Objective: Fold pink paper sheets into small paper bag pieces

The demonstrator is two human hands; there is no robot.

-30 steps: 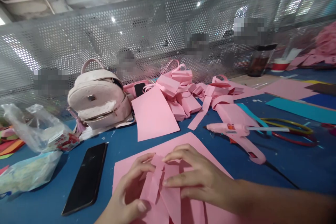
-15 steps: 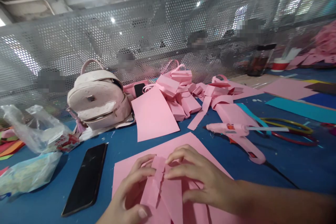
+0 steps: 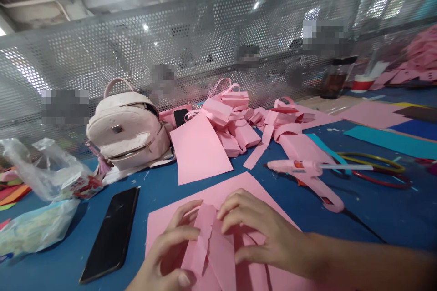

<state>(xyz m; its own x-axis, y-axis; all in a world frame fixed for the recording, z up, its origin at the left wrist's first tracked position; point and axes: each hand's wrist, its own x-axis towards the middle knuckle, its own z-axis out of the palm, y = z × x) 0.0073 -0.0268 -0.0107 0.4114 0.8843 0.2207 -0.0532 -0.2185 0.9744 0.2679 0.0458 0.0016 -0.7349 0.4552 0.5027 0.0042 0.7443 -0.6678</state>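
A folded pink paper piece [image 3: 220, 254] lies between my hands, on top of a larger pink sheet [image 3: 167, 220]. My left hand [image 3: 170, 250] grips its left side, fingertips on the folded flap and thumb lower down. Curved over the right side, my right hand [image 3: 254, 232] touches the paper with its fingertips, the thumb lower at its right edge. A seam with a rough edge runs down the middle of the folded piece. To the right rests a pink glue gun [image 3: 307, 173], its nozzle pointing left.
A black phone [image 3: 111, 234], plastic bags [image 3: 41, 227] and a cream backpack [image 3: 128, 129] are on the left. Pink paper pieces [image 3: 235, 122] are heaped behind my hands. Scissors [image 3: 375, 168] and a blue strip [image 3: 392, 141] lie right, before a perforated metal screen [image 3: 205, 32].
My right fingertips have shifted slightly right, away from the central flap, and the flap's top shows more. The view has moved a little.
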